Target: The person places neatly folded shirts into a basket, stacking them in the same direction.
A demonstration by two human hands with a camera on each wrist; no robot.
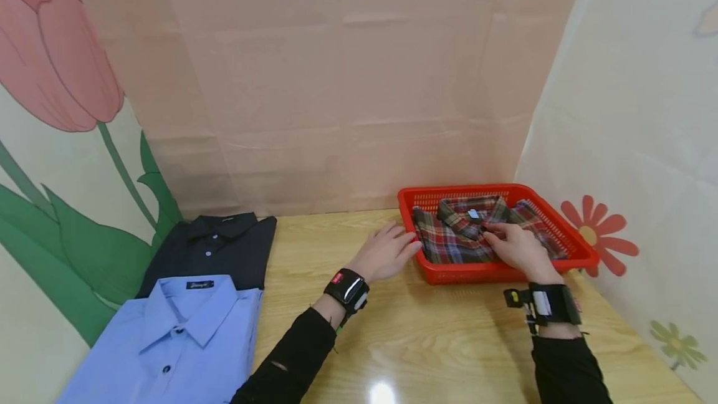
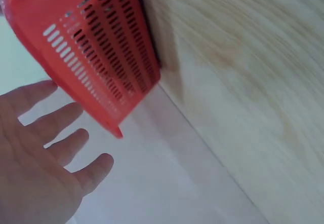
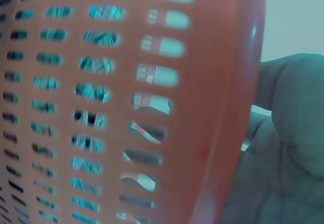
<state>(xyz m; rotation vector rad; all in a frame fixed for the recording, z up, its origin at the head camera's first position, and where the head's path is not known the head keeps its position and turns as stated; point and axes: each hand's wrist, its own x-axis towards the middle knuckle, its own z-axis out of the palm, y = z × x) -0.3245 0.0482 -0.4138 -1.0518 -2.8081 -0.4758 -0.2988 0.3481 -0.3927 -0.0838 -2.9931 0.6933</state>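
Observation:
A folded plaid shirt in red, dark and pale checks lies in a red plastic basket, its collar toward the back. Reaching over the front rim, my right hand pinches the shirt's front just below the collar with thumb and forefinger. The basket's slotted wall covers those fingertips in the right wrist view. My left hand is beside the basket's left side, fingertips close to the rim. In the left wrist view its fingers are spread and loosely straight, with nothing held.
To the left on the wooden table lie a folded light blue shirt and, behind it, a folded dark shirt. A pinkish-brown sheet stands behind the table. A flower-printed wall rises close to the basket's right.

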